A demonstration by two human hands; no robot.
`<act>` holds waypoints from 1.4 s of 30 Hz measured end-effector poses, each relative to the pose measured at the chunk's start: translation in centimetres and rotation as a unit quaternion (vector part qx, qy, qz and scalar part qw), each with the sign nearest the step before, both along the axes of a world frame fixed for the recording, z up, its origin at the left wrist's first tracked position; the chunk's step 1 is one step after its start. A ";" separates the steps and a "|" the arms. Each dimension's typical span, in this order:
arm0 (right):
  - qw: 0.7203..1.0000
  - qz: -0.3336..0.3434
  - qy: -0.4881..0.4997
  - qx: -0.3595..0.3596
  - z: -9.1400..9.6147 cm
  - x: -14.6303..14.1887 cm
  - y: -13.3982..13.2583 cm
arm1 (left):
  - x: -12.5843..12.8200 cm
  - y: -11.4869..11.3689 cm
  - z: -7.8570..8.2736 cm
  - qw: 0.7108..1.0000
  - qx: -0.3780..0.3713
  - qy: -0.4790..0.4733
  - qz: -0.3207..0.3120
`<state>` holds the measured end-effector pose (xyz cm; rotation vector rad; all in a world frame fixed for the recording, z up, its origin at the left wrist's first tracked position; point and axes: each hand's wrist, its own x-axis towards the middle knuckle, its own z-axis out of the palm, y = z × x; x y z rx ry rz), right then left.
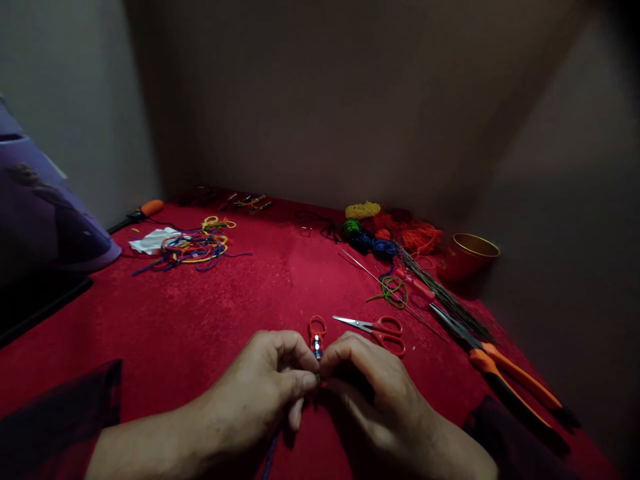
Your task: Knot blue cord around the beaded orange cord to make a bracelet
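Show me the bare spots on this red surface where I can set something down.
Bare red surface shows between the yarn tangle and the left hand, and in the middle, between that tangle and the red-handled scissors. The right side is crowded: yarn balls, long-nose pliers and cup.

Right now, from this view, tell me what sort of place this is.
Probably a small craft workspace, perhaps in a home: bundles of coloured yarn, red-handled scissors and orange-handled pliers lie on a red surface.
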<state>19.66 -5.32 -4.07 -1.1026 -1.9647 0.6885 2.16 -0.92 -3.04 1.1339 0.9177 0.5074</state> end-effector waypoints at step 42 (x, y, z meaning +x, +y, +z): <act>0.993 0.042 -0.107 0.004 1.2 0.6 0.4 | 0.0 -0.4 0.9 0.999 -0.003 0.048 -0.008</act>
